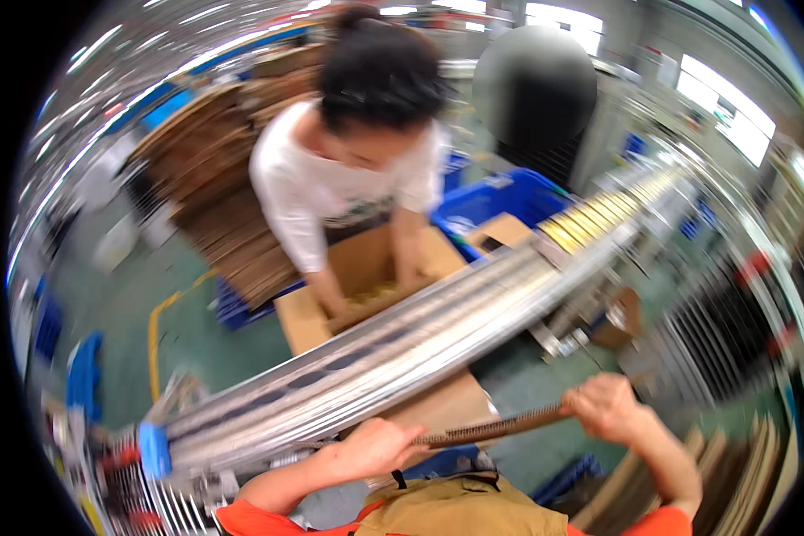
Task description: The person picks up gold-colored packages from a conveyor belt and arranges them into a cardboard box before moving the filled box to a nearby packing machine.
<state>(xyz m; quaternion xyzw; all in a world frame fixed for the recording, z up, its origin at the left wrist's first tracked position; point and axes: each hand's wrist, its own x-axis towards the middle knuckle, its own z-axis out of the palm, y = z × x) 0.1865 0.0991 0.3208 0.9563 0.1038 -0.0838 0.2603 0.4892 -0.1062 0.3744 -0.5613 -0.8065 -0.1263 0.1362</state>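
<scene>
My left hand [380,447] and my right hand [604,407] are both closed on a piece of corrugated cardboard [496,428], one at each end. Its fluted edge runs between them, slanting up to the right, in front of my tan apron [469,509]. A flat brown cardboard panel [442,402] shows just beyond that edge, below the conveyor; whether it is one piece with what I hold, I cannot tell. Blur hides my fingertips.
A metal conveyor [357,366] crosses diagonally ahead, with a row of gold packs [590,223] at its far right. Beyond it a person [348,161] reaches into an open carton [299,322]. Blue crates [518,196], stacked cardboard [210,196] and cardboard sheets [715,473] stand around.
</scene>
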